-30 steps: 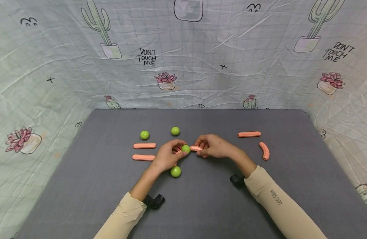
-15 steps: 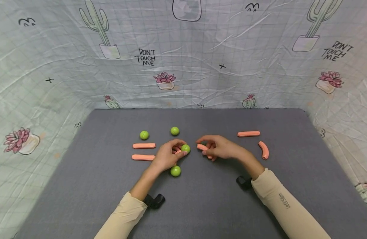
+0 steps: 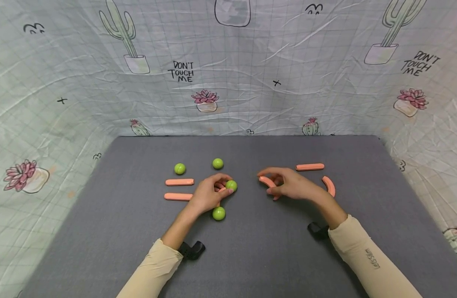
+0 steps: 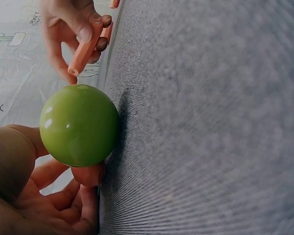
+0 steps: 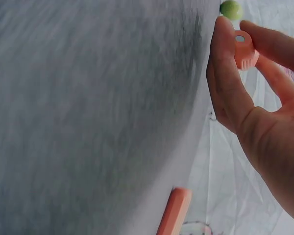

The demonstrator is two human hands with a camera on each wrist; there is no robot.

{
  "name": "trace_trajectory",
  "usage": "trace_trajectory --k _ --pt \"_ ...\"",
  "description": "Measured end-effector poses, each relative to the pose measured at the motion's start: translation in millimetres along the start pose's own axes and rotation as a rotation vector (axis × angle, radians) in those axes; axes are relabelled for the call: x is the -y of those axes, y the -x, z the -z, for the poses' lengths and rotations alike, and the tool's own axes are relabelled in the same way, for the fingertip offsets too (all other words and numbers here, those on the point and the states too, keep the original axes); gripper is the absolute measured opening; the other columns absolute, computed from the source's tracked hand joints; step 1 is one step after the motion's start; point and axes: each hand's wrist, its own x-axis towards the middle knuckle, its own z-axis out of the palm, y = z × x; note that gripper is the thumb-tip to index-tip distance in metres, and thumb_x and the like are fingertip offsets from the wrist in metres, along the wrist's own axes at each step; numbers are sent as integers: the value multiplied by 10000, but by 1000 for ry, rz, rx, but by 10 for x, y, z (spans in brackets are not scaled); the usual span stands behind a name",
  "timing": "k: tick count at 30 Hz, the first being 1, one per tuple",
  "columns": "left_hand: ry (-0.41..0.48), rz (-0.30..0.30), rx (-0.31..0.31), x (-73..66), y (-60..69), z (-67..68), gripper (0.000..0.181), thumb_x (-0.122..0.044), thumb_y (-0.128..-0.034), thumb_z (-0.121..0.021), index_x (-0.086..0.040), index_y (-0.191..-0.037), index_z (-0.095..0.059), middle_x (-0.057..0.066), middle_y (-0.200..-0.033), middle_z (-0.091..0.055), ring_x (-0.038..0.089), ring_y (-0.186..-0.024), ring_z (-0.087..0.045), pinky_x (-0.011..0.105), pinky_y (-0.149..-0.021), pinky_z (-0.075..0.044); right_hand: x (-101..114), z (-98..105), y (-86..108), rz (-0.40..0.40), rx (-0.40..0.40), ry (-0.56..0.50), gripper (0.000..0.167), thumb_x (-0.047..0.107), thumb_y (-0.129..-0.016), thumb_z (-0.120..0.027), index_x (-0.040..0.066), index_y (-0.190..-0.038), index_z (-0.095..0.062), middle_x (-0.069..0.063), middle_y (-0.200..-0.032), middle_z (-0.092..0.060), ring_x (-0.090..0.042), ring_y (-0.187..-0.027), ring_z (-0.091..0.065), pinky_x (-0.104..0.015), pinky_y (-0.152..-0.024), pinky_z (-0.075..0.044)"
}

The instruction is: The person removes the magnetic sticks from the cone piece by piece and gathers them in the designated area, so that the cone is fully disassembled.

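My left hand (image 3: 207,195) holds a green ball (image 3: 231,186) between thumb and fingers, low over the grey table. An orange piece (image 4: 89,175) shows against that ball in the left wrist view, largely covered by the hand. Another green ball (image 3: 218,213) lies just below the left hand, with a bit of orange meeting its top. To the right, my right hand (image 3: 290,184) pinches a short curved orange stick (image 3: 267,181) between thumb and fingers. A gap separates this stick from the held ball. The stick's end in the right wrist view has a hole.
Two straight orange sticks (image 3: 179,182) and two green balls (image 3: 180,168) lie on the left and back of the grey table (image 3: 250,256). One straight stick (image 3: 310,167) and a curved stick (image 3: 328,185) lie at right. Printed cloth (image 3: 247,62) rises behind.
The right hand has moved right with the curved orange stick, away from the held green ball, which the stick's end was close against. The left hand has stayed in place.
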Motion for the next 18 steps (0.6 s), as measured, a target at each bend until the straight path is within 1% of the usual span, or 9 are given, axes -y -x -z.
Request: trace_trajectory --k 4,6,9,12,14,18 --pt "4 -8 4 8 11 1 294 -145 -933 -791 -120 -1220 -732 62 -1005 -717 111 -848 -634 257 -772 -517 -45 65 96 9 -21 71 629 62 -898 -802 146 -1478 -573 -152 -1264 -694 -245 -1023 -723 -370 -814 -558" --pt "6 -9 4 9 14 2 295 -149 -930 -795 -119 -1217 -733 59 -999 -719 105 -843 -632 250 -770 -516 -69 99 147 18 -25 112 655 83 -876 -828 150 -1475 -572 -133 -1304 -693 -253 -1113 -706 -373 -869 -541" --pt "11 -8 -3 14 13 3 294 -148 -927 -799 -117 -1212 -735 54 -989 -719 99 -835 -629 241 -762 -513 -102 150 229 22 -30 144 675 115 -867 -849 144 -1477 -563 -118 -1344 -686 -276 -1194 -701 -376 -929 -541" --pt "15 -10 -6 18 7 3 292 -144 -927 -797 -117 -1211 -736 53 -989 -719 96 -834 -628 237 -759 -512 -132 204 311 14 -41 154 691 149 -863 -863 130 -1482 -556 -115 -1333 -696 -284 -1209 -706 -338 -916 -544" --pt "15 -13 -7 20 2 2 292 -142 -927 -796 -116 -1212 -736 56 -993 -720 99 -837 -630 237 -761 -512 -151 236 357 2 -45 146 701 165 -856 -871 114 -1480 -555 -118 -1305 -704 -283 -1198 -714 -309 -885 -546" --pt "18 -14 -7 23 -4 4 295 -142 -927 -797 -114 -1213 -735 60 -996 -721 100 -841 -632 233 -763 -512 -178 285 418 -1 -54 143 709 182 -835 -890 72 -1460 -574 -131 -1223 -721 -264 -1110 -742 -271 -825 -563"
